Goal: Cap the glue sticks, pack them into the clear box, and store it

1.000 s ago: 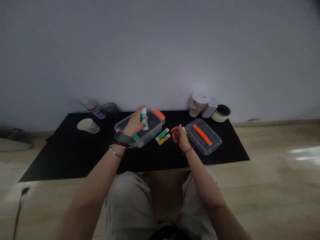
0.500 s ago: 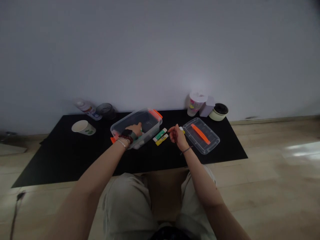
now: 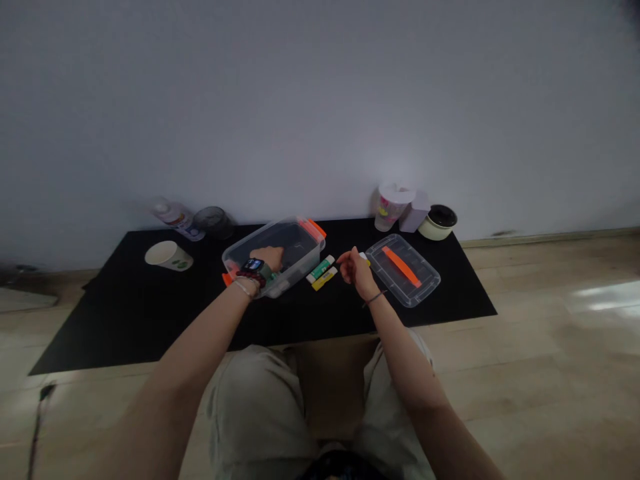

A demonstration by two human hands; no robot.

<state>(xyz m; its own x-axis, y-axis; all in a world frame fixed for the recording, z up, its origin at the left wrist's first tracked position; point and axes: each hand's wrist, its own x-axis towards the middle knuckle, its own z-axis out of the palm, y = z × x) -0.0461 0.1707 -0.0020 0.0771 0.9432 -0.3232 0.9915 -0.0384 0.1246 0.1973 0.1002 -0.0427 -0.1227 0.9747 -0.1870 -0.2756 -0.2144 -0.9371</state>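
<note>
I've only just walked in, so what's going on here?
A person has the left hand down inside a clear plastic box; whether it holds anything is hidden. The right hand is over the black table, fingers partly curled. Between it and the box lie a green-and-white stick and a yellow stick. A white-and-yellow item shows beside the right hand; I can't tell if they touch. The box is open, and a clear lid lies to the right.
</note>
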